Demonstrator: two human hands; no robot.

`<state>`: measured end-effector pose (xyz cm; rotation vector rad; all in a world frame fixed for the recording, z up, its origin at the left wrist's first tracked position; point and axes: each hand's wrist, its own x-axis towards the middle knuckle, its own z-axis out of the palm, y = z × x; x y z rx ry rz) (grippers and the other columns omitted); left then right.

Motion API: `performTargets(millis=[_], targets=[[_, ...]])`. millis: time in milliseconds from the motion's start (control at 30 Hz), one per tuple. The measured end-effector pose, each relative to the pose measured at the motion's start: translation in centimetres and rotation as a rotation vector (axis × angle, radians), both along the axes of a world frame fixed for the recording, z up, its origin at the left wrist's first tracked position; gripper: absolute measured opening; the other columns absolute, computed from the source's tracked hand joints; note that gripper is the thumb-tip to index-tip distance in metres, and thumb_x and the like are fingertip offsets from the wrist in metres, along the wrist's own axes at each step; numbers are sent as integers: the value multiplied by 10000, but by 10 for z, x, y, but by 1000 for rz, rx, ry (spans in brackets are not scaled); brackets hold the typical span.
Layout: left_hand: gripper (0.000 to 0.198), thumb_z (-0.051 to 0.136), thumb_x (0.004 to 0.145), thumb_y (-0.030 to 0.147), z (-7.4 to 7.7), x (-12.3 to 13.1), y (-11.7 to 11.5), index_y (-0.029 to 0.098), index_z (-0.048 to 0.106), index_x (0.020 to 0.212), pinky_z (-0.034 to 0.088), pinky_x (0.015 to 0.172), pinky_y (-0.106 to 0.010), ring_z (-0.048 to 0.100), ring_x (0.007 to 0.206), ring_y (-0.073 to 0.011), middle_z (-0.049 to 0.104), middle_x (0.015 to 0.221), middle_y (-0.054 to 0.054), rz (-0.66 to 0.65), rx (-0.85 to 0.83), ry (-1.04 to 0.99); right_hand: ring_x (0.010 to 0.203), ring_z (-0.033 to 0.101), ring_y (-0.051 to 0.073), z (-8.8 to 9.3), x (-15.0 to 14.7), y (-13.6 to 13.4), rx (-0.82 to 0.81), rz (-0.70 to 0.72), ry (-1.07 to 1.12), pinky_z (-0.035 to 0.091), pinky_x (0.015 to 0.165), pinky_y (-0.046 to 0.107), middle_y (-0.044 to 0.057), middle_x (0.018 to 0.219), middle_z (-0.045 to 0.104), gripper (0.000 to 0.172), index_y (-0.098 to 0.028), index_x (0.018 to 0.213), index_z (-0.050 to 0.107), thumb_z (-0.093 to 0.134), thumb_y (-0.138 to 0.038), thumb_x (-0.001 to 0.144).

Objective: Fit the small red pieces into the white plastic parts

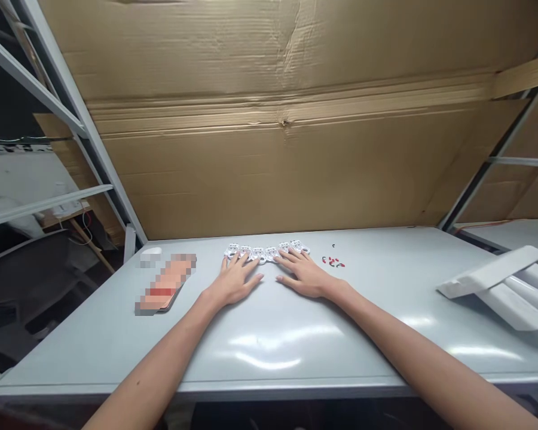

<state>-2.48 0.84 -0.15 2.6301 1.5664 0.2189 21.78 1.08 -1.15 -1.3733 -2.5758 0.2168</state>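
Observation:
Several small white plastic pieces point(259, 254) with holes lie in a row near the back of the grey-white table. My left hand point(234, 279) rests palm down with fingers spread, its fingertips at the left part of the row. On the right part lie the fingertips of my right hand point(305, 273), also flat and spread. Parts of the pieces are hidden under the fingers. To the right of my right hand is a loose scatter of tiny red and black parts point(333, 261), too small to name.
A pixelated orange, flat object point(168, 283) lies at the left, with a white item point(151, 254) behind it. White box-like pieces point(497, 280) lie at the right. Cardboard point(269, 173) walls the back, between metal frame posts point(89, 143).

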Motion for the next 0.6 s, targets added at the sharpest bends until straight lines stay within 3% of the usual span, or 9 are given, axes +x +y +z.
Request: performTargets(millis=[233,433,600], targets=[[578,322,999,538,0,2,5,236,385,1488,76,1170,-601,170,1487,-307,306,1576,-131,-30,-10,-33,1487,160,338,-1,0,4,-6,0,14,106,1187,540,122,1609,246,755,-192,1537,314,277,-666,950],[563,318,999,482,-4,-20,25,156,419,1447,196,1175,-534,257,1464,-285,331,1557,-167,95,128,-180,1488,164,326,-3,0,3,22,-10,31,127,1190,519,118,1602,272,718,-200,1521,354,284,-643,961],[598,354,962,372,-13,-38,44,84,347,1487,246,1184,-425,255,1467,-267,287,1578,-156,145,104,-206,1456,252,351,-4,2,-1,127,-3,19,209,1168,531,149,1562,355,646,-164,1482,417,333,-562,981]])
